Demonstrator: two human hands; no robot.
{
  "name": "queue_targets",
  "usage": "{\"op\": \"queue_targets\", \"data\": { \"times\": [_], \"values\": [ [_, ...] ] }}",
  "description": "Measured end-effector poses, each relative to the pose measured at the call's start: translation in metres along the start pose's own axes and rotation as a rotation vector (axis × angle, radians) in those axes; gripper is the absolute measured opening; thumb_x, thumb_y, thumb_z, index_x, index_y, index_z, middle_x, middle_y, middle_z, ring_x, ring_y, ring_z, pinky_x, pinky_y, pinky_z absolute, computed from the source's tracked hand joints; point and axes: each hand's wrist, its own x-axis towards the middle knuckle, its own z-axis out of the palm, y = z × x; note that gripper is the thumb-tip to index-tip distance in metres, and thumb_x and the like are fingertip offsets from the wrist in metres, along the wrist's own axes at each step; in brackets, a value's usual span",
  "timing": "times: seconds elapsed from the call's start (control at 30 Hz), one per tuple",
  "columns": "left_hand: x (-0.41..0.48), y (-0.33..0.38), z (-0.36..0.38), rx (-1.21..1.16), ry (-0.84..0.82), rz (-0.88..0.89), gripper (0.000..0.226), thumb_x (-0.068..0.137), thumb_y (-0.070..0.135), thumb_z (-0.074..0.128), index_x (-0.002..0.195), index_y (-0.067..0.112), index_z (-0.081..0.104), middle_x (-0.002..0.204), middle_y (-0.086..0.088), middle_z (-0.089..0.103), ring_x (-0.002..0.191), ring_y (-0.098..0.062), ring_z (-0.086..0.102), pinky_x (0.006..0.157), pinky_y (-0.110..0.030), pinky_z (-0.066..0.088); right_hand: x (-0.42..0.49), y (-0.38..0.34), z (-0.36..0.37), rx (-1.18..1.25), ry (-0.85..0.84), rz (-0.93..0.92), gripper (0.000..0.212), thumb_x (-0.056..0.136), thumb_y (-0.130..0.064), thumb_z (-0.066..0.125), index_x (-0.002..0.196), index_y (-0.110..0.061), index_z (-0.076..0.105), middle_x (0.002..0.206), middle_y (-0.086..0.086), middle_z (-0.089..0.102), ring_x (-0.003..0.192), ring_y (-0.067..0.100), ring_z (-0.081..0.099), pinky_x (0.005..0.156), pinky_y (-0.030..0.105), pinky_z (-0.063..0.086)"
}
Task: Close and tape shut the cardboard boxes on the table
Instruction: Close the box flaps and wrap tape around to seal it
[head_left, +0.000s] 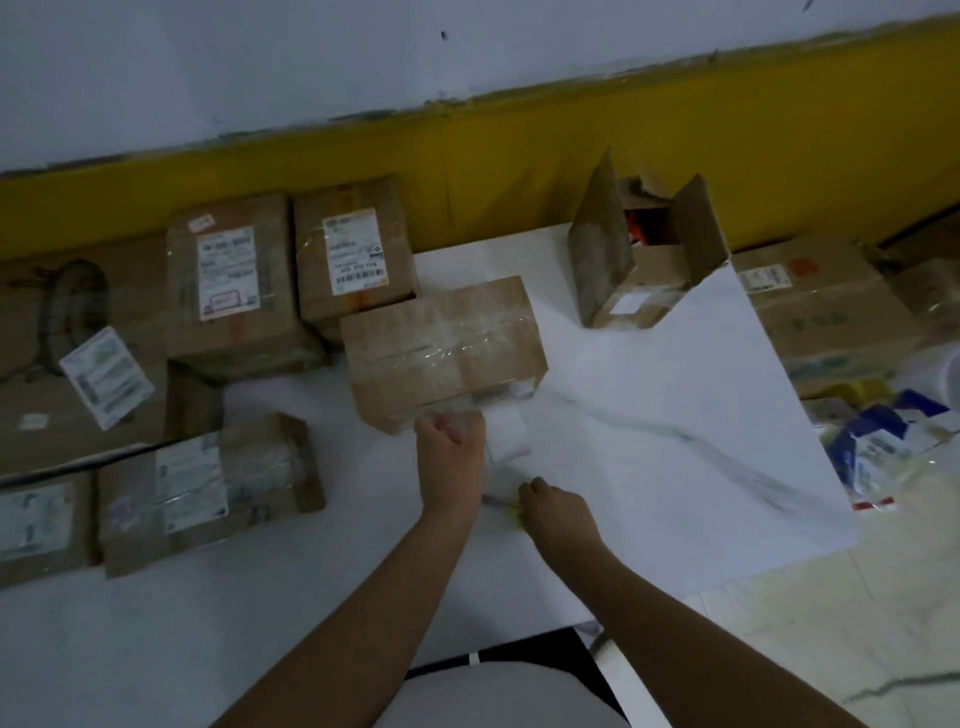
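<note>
A closed cardboard box (447, 348) lies in the middle of the white table (649, 441), with clear tape running across its top and down its near side. At the box's near edge my left hand (449, 449) grips a whitish roll of clear tape (508, 434); the tape runs from the roll up to the box. Just behind the roll, my right hand (556, 512) holds a small yellow-handled cutter (501, 501) whose tip points left toward the tape. An open cardboard box (641, 260) stands at the table's far right with its flaps upright.
Several taped, labelled boxes (234, 280) are stacked at the left along the yellow wall band (519, 156). More cartons (826, 306) and blue-and-yellow packets (883, 431) lie on the floor right of the table.
</note>
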Motion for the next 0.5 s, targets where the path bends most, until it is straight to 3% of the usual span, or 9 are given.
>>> {"op": "queue_targets", "data": {
  "times": [0.07, 0.13, 0.17, 0.23, 0.3, 0.4, 0.5],
  "values": [
    [0.01, 0.009, 0.014, -0.165, -0.09, -0.121, 0.039, 0.088, 0.033, 0.064, 0.111, 0.004, 0.052, 0.095, -0.007, 0.061, 0.085, -0.022, 0.06, 0.064, -0.023, 0.042, -0.006, 0.02, -0.012, -0.064, -0.021, -0.036, 0.024, 0.09, -0.026, 0.063, 0.107, -0.01, 0.059, 0.093, 0.006, 0.066, 0.076, 0.026, 0.068, 0.059, 0.031, 0.045],
    [0.017, 0.017, 0.025, -0.245, -0.161, -0.121, 0.024, 0.089, 0.021, 0.064, 0.104, 0.002, 0.059, 0.098, -0.011, 0.063, 0.089, -0.025, 0.059, 0.065, -0.021, 0.044, -0.016, 0.048, -0.04, -0.048, -0.093, -0.035, 0.031, 0.099, -0.038, 0.046, 0.116, -0.013, 0.051, 0.102, 0.006, 0.068, 0.09, 0.028, 0.067, 0.069, 0.03, 0.044],
    [0.019, 0.021, 0.028, -0.269, -0.157, -0.133, 0.017, 0.09, 0.012, 0.062, 0.104, 0.003, 0.061, 0.097, -0.011, 0.061, 0.088, -0.023, 0.056, 0.066, -0.021, 0.043, -0.019, 0.065, -0.056, 0.013, -0.094, 0.007, 0.032, 0.098, -0.043, 0.046, 0.114, -0.016, 0.052, 0.102, 0.004, 0.069, 0.092, 0.027, 0.067, 0.071, 0.031, 0.046],
    [0.026, 0.022, 0.032, -0.302, -0.143, -0.211, 0.027, 0.092, 0.007, 0.06, 0.117, -0.002, 0.058, 0.101, -0.011, 0.059, 0.088, -0.022, 0.053, 0.073, -0.025, 0.042, -0.025, 0.097, -0.093, 0.161, -0.015, 0.133, 0.03, 0.092, -0.051, 0.055, 0.104, -0.024, 0.058, 0.095, -0.002, 0.07, 0.087, 0.021, 0.066, 0.074, 0.032, 0.051],
    [0.028, 0.022, 0.031, -0.331, -0.157, -0.258, 0.035, 0.093, 0.008, 0.06, 0.125, -0.004, 0.053, 0.108, -0.015, 0.061, 0.089, -0.022, 0.052, 0.073, -0.028, 0.042, -0.027, 0.114, -0.13, 0.336, 0.122, 0.178, 0.021, 0.089, -0.048, 0.063, 0.095, -0.028, 0.064, 0.089, -0.008, 0.071, 0.078, 0.012, 0.065, 0.073, 0.032, 0.053],
    [0.028, 0.019, 0.034, -0.271, -0.113, -0.232, 0.042, 0.089, 0.015, 0.066, 0.125, 0.0, 0.05, 0.115, -0.021, 0.063, 0.088, -0.024, 0.055, 0.079, -0.033, 0.045, -0.007, 0.096, -0.167, 0.533, 0.346, 0.092, 0.011, 0.089, -0.037, 0.068, 0.095, -0.028, 0.07, 0.084, -0.01, 0.072, 0.074, 0.006, 0.065, 0.071, 0.027, 0.052],
    [0.023, 0.015, 0.035, -0.257, -0.094, -0.162, 0.035, 0.092, 0.019, 0.064, 0.122, 0.007, 0.05, 0.116, -0.013, 0.061, 0.098, -0.026, 0.057, 0.091, -0.038, 0.047, 0.042, 0.041, -0.179, 0.634, 0.371, -0.045, 0.013, 0.091, -0.031, 0.066, 0.097, -0.021, 0.072, 0.081, -0.003, 0.069, 0.073, 0.013, 0.063, 0.071, 0.028, 0.049]
  ]
}}
